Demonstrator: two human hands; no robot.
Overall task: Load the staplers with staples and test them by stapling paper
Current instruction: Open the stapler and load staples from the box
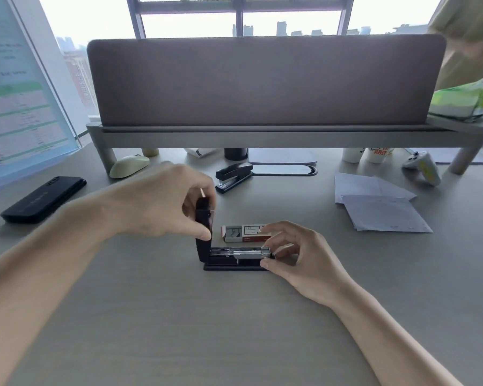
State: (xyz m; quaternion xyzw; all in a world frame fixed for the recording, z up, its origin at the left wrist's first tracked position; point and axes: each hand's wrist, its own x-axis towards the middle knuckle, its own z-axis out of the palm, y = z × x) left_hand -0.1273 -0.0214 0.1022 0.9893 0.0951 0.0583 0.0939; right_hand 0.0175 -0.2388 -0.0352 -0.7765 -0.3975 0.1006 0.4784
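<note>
Your left hand [162, 201] grips the top arm [202, 235] of the open stapler [234, 264], thumb on the near face and fingers curled over its upper end, and holds it upright from the hinge. Directly to the right of that grip the metal magazine [246, 252] lies exposed and flat along the base, which sits on the desk [179, 316]. Your right hand [299, 254] is at the far end from the hinge: thumb below and fingertips above pinch the front tip of the magazine (whether a strip of staples is under those fingertips cannot be told). Just beyond your right-hand pinch, almost touching the stapler's far side, lies the staple box [244, 232], its left end open with staples showing inside. Farther out past your left-hand grip sits a second stapler [233, 176], black and closed, at an angle on the desk. Out to the right of your right hand, well apart from it, loose paper sheets [379, 207] overlap in a spread pile, and a white game controller [423, 167] rests beyond them. Off to the left of your left forearm lies a dark phone [43, 199], with a pale mouse [129, 165] beyond it near the leg of the desk shelf [262, 136].
</note>
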